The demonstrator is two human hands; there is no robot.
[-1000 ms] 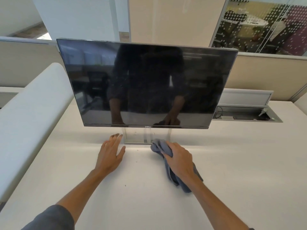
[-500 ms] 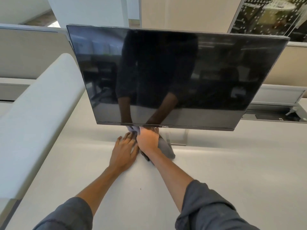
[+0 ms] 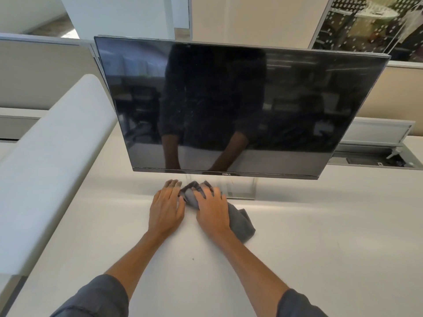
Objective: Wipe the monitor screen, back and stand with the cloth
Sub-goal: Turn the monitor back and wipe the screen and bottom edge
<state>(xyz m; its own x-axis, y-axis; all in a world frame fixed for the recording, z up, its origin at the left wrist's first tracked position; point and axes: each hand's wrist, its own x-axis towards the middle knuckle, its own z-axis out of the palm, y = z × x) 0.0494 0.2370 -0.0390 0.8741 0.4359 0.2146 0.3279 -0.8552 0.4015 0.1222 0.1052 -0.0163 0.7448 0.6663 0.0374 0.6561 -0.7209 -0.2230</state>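
White desk [image 3: 320, 248] fills the lower view, backed by a beige partition [image 3: 41, 74], with a pale padded divider [image 3: 52, 161] running along the left side. Both forearms reach forward, side by side. The right hand [image 3: 212, 210] lies palm down, fingers spread and bent over the bunched grey cloth [image 3: 242, 223], pressing it to the desk at the front left corner of the silver stand base [image 3: 240, 188]; cloth trails out to the right of the wrist. Just left of that grip, the left hand [image 3: 166, 209] rests flat with straight fingers, its fingertips touching the cloth. Directly above the knuckles hangs the lower edge of the dark monitor [image 3: 229, 106]. Bare desk spreads wide to the right of the grip.
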